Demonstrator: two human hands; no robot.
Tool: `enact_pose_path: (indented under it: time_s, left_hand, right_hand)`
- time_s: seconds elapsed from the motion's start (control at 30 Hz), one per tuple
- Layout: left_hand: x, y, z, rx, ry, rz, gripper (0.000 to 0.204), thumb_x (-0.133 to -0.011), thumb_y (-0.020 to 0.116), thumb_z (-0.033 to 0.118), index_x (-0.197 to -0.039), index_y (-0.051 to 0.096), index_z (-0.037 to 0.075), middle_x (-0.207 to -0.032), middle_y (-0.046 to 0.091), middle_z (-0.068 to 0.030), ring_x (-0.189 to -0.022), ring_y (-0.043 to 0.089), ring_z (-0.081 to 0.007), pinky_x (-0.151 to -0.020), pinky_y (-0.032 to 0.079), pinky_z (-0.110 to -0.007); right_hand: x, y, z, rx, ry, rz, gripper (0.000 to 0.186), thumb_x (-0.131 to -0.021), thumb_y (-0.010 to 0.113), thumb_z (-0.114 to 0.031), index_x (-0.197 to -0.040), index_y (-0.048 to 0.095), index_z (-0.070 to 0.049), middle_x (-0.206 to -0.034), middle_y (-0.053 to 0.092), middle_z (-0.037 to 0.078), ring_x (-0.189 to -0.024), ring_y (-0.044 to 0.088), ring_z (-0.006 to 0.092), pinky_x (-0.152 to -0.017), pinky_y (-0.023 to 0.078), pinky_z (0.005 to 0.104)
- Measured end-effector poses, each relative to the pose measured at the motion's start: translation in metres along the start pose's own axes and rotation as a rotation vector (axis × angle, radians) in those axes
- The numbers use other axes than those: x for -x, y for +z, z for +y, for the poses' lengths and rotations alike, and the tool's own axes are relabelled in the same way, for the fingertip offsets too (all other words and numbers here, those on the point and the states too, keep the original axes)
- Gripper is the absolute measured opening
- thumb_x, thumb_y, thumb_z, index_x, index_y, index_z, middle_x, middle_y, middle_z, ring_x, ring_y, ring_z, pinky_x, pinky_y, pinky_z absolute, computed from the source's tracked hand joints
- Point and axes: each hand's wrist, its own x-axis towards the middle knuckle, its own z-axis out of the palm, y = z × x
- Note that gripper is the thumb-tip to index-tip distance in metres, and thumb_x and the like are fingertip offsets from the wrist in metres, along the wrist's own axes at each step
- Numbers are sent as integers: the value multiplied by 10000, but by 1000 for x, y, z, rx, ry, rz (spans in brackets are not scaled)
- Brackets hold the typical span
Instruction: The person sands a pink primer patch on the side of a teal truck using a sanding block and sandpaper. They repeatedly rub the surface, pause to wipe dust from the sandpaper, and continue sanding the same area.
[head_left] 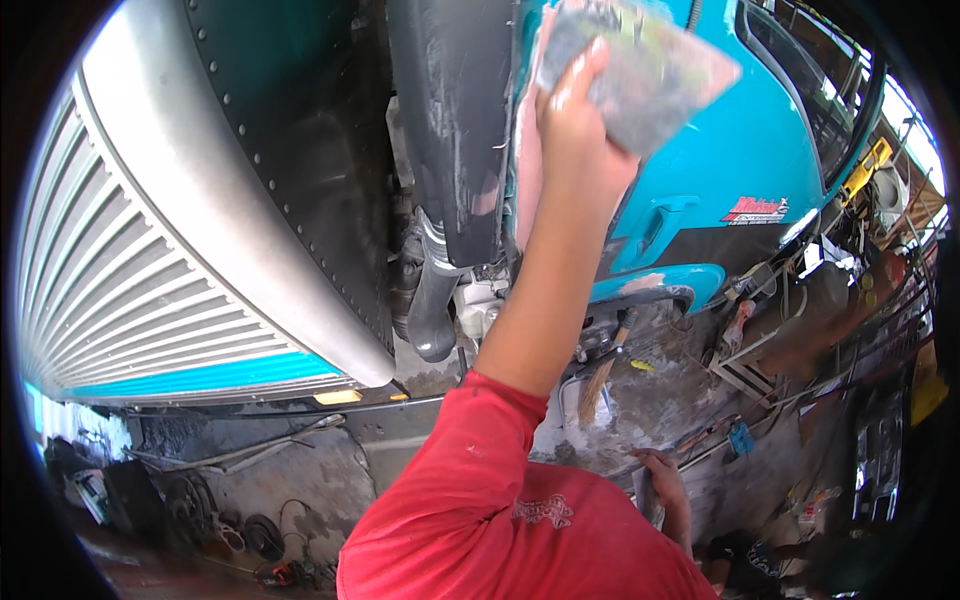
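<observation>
My left hand (578, 125) reaches up on a bare forearm from a red sleeve. It grips a flat plate (640, 75) smeared with grey and pink putty, the thumb lying along its face. Behind the plate is the teal vehicle cab (740, 150), with a band of pink filler (528, 150) down its near edge. Low at the right, beside my red shirt (610, 530), is my right hand (668, 485). Its fingers are bent over a small pale flat piece (646, 497), mostly hidden, whose kind I cannot make out.
A big silver and black ribbed vehicle panel (230, 200) fills the left. A dark upright duct (450, 120) and a black hose (432, 310) stand beside the cab. A straw brush (598, 385) is below the cab. Cluttered racks (860, 290) line the right; cables and tools lie lower left.
</observation>
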Motion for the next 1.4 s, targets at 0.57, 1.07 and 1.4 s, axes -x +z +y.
enact_pose_path:
  time_s: [0.57,1.07,1.4]
  left_hand:
    - [130,-159,-21,-660,-407,258,580,-922,790,195,-1430,598,-8,-1335,692,-162,-1225,671,-337,-1058,558,-538]
    - [256,-150,-139,-828,-1043,120,563,-980,752,154,-1467,542,-31,-1343,657,-153,-1181,669,-299,-1004,575,-488]
    - [339,-60,-253,-902,-1288,-264,389,-1001,749,120,-1326,651,-67,-1312,696,-145,-1161,677,-248,-1022,541,-431]
  right_hand:
    - [57,-17,123,282,30,168,589,-1033,598,-538,-1288,750,-29,-1311,724,190,-1203,669,303,-1074,483,403]
    - [159,-27,179,-774,315,729,541,-1057,623,-565,-1186,795,-69,-1089,745,61,-965,655,161,-890,539,373]
    - [230,-17,262,-1401,372,1037,346,-1050,577,-270,-1234,763,-43,-1090,780,142,-884,751,237,-803,586,402]
